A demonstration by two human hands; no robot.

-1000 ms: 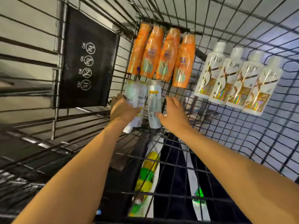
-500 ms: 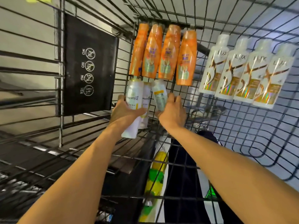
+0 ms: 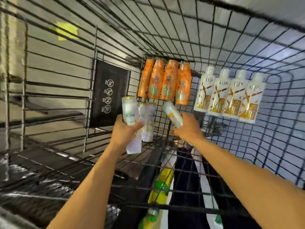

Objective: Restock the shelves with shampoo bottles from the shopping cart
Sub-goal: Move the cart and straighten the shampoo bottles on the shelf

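Black pictogram placard [image 3: 110, 95], yellow floor patch [image 3: 66, 31], striped dark trousers [image 3: 184, 177]

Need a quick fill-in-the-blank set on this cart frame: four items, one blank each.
1. The orange bottles in the cart number ____.
2. The white bottles at the right read ____.
3. The left hand grips the Pantene bottle; the slanted bottle is gripped by the ____ hand.
4. The sign panel on the cart's wall is ____.
Missing: four; LUX; right; black.
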